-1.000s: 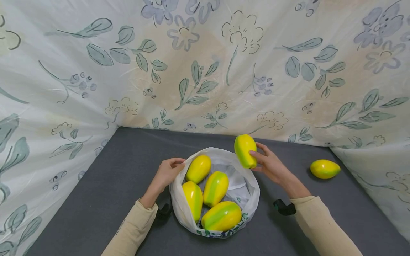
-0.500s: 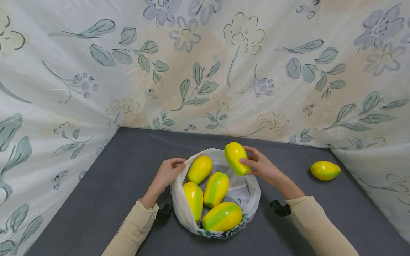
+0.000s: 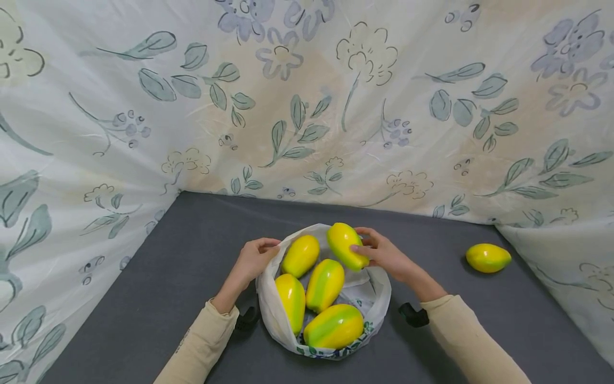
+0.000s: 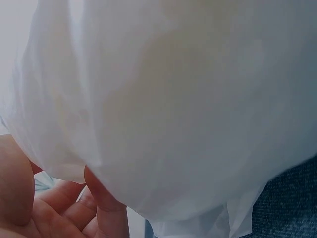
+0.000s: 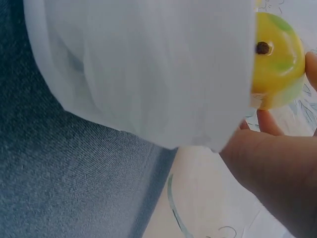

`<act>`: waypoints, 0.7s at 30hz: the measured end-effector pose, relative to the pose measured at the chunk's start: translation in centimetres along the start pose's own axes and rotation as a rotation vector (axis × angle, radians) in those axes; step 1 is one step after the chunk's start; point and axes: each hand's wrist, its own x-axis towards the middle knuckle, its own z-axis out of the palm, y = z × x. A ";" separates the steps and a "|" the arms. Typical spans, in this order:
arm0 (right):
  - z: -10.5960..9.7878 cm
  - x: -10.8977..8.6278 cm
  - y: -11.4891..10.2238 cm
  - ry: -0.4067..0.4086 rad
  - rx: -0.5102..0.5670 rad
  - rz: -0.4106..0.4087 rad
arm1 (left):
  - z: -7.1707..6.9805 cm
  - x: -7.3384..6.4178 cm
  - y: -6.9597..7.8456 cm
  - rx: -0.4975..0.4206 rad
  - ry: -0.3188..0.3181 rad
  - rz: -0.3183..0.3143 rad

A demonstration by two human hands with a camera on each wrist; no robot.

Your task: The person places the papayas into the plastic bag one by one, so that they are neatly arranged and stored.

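Note:
A white plastic bag [image 3: 268,314] stands with its mouth spread wide, several yellow-green papayas [image 3: 325,285] lying inside. My left hand [image 3: 252,260] pinches the bag's left rim between thumb and fingers; the left wrist view shows those fingers [image 4: 106,208] at the edge of the white film. Over the far right part of the mouth, my right hand [image 3: 384,256] grips another papaya [image 3: 346,245] from its right side, tilted. In the right wrist view this papaya [image 5: 277,62] shows its dark stem end, partly hidden behind the bag wall.
One more papaya [image 3: 488,258] lies on the dark grey cloth surface [image 3: 192,240], far to the right of the bag. Pale flower-printed fabric [image 3: 307,106] hangs behind and along both sides.
My right hand has carried its papaya left and a little nearer, from beyond the bag's right rim to over its mouth. The left hand keeps its hold on the rim.

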 end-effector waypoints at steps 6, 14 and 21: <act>0.3 0.3 0.2 -0.011 0.006 0.011 | 0.0 -0.1 0.0 -0.005 0.001 0.005; 0.5 0.5 0.4 0.009 -0.013 0.000 | 0.0 0.1 -0.1 -0.005 0.004 0.004; 0.8 0.9 1.0 0.040 -0.094 -0.003 | -0.1 0.1 0.1 -0.007 -0.009 -0.006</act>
